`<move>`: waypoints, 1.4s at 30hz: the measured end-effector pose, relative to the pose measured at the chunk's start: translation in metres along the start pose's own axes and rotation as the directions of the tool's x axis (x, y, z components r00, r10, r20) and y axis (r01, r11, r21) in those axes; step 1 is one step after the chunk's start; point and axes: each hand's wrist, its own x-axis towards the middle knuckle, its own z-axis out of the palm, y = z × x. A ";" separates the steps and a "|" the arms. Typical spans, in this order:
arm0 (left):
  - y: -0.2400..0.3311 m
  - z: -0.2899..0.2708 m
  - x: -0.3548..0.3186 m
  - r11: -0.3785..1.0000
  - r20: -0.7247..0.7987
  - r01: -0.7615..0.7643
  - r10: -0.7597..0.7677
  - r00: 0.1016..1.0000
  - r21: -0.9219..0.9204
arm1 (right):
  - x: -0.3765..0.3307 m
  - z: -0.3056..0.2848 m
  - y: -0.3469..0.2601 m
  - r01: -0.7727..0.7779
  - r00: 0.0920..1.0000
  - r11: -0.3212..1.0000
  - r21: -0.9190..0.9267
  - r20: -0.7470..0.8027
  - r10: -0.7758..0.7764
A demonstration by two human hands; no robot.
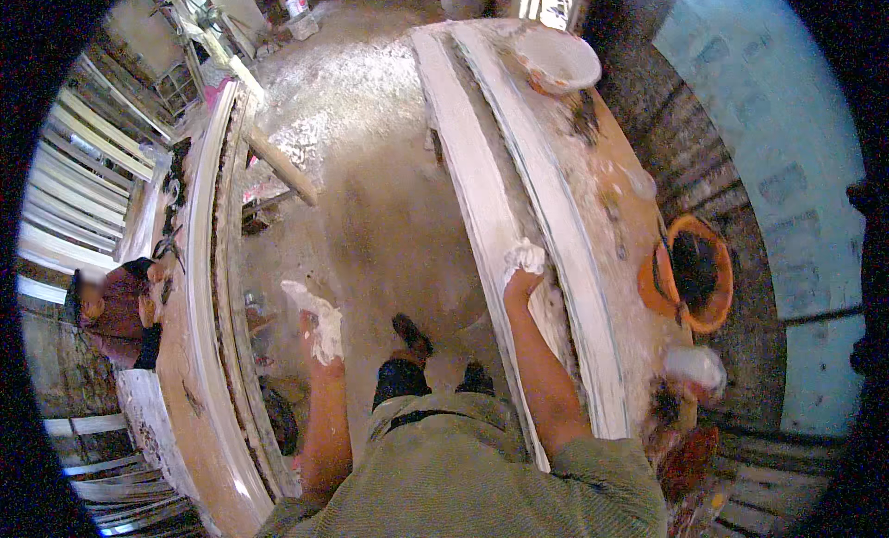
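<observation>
My right hand (524, 259), coated in white plaster, presses on a long white plaster moulding (519, 168) that lies along a brown workbench (616, 214) on my right. Its fingers are curled over the moulding's ridge. My left hand (315, 316), also smeared white, hangs in the air over the floor with its fingers loosely apart and nothing in it. A second long white moulding (199, 260) lies on another bench at my left.
An orange bucket (690, 274) stands beyond the right bench. A plaster-caked bowl (558, 61) sits at the bench's far end. A white lump (694, 367) rests near the bench's near end. Another person (106, 306) is at the far left. The dusty floor (370, 168) runs between the benches.
</observation>
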 end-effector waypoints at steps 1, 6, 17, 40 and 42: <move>0.002 0.001 0.026 1.000 -0.008 -0.012 0.012 1.000 -0.011 | 0.014 0.019 0.010 0.046 0.999 0.998 0.048 0.006 -0.046; 0.016 0.018 0.171 0.997 -0.006 -0.027 0.027 1.000 -0.079 | 0.071 0.111 0.027 0.130 0.991 0.858 -0.497 0.054 -0.120; 0.050 0.129 0.455 0.968 0.116 0.023 -0.053 0.992 0.251 | 0.196 0.348 0.026 -0.191 0.965 0.931 0.312 -0.113 0.236; -0.145 0.314 0.830 0.984 0.098 0.125 -0.138 0.986 0.130 | 0.488 0.745 0.112 -0.006 0.977 0.954 -0.300 0.203 0.070; -0.176 0.336 0.840 0.948 -0.106 0.200 -0.178 0.978 0.247 | 0.489 0.741 0.106 0.015 0.963 0.928 -0.372 0.255 0.087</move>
